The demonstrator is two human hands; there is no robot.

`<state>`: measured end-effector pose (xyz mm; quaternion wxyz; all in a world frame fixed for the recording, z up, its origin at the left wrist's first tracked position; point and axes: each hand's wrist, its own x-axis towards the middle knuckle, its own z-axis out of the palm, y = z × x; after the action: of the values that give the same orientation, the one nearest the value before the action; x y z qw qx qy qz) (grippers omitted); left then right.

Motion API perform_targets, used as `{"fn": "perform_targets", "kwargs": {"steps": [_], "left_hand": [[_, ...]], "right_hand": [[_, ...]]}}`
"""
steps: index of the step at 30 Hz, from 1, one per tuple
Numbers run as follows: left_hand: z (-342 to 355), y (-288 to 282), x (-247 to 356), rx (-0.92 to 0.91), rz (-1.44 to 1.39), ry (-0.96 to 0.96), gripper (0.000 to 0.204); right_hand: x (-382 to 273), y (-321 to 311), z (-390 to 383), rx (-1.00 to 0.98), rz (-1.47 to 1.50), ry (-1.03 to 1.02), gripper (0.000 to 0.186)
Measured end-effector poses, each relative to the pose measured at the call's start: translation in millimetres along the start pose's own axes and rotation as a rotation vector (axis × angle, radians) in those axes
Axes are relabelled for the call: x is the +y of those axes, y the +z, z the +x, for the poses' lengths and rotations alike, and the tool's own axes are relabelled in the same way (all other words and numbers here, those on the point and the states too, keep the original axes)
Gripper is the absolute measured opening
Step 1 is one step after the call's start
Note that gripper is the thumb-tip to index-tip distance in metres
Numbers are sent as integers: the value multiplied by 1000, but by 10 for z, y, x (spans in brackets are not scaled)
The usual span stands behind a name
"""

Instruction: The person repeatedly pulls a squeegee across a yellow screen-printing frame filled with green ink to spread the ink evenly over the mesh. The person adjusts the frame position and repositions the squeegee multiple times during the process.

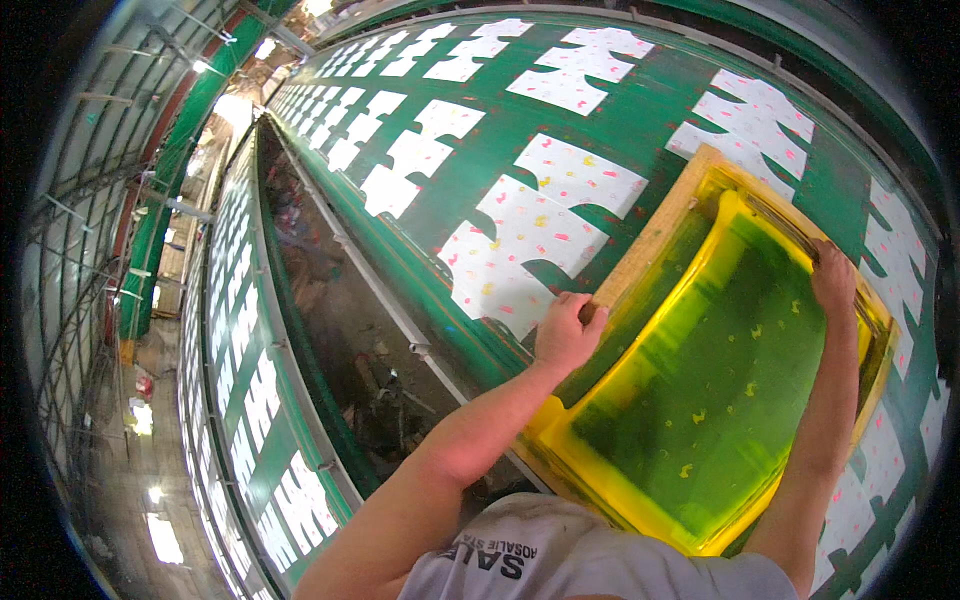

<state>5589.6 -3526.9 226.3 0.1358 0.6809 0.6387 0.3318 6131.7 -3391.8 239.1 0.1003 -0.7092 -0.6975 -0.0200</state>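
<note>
A screen printing frame (pixel 652 236) with wooden sides lies tilted across the green table in front of me. Its mesh (pixel 735 350) is translucent green with small motifs, and bright yellow ink smears its borders. My left hand (pixel 570 332) is closed on the frame's left wooden edge. On the far right side, my right hand (pixel 834 280) grips the frame beside a long dark bar along its inner edge; its fingertips are partly hidden. White cut fabric pieces (pixel 520 235) with pink and yellow prints lie flat just left of the frame.
The long green printing table (pixel 455 180) carries rows of white fabric pieces into the distance. A metal rail (pixel 365 275) edges its left side. Beyond a dark gap littered with debris (pixel 385 390), a second green table (pixel 262 400) holds more pieces.
</note>
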Motion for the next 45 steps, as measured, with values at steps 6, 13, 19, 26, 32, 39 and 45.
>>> {"fn": "perform_targets", "kwargs": {"steps": [6,13,19,26,32,39,45], "left_hand": [[-2,28,-2,-30,-6,-20,37],[3,-60,21,-77,-41,-42,42],[-75,-154,-9,-36,-77,52,45],[-96,-161,-43,-155,22,63,49],[-155,-183,-28,-157,122,136,50],[-246,-125,0,-99,221,152,47],[-232,-111,101,-115,231,37,53]], "right_hand": [[56,-111,-118,-116,-14,-88,45],[-998,-558,-1335,-271,-3,-50,35],[-1888,-663,-2688,-231,-59,-61,41],[-2965,-848,-4077,-215,54,28,38],[-3438,-975,-4644,-183,60,-30,36],[-3584,-950,-5040,-156,113,-27,69],[-3135,-1019,-5374,-74,325,-141,62]]}}
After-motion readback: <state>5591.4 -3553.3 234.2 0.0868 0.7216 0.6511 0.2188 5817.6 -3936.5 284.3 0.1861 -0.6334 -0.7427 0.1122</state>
